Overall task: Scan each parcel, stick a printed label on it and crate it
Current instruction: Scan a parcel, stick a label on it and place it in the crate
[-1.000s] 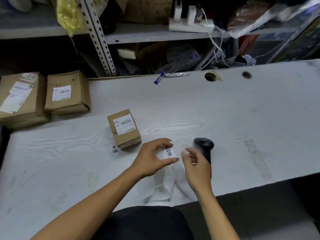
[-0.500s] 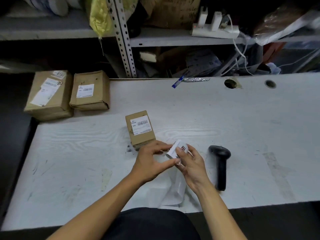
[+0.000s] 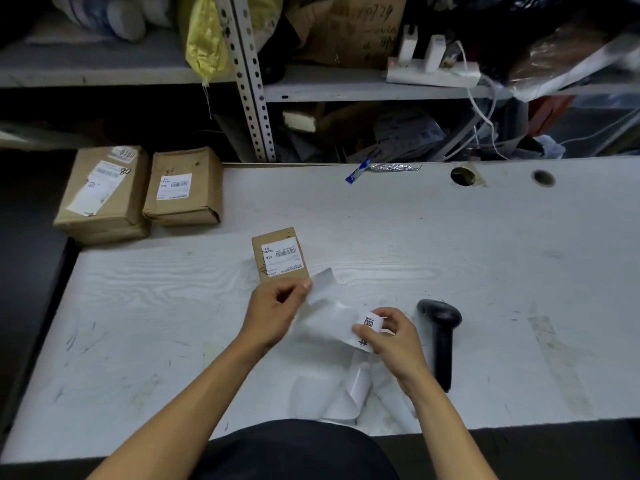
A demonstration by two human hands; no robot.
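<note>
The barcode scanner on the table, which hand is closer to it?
Right. The right hand holds the printed label just left of the scanner; the left hand is farther left, by the small parcel.

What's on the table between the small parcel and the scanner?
In the head view, the white backing strip stretches between the left hand and right hand, crossing between the small parcel and scanner.

Small parcel (image 3: pixel 279 255): near edge hidden behind left hand (image 3: pixel 273 315); its label print too small to read; backing strip (image 3: pixel 323 289) blurred; right hand (image 3: pixel 393 336) covers pt of printed label (image 3: pixel 367 325); both forearms cut off by btm edge.
</note>
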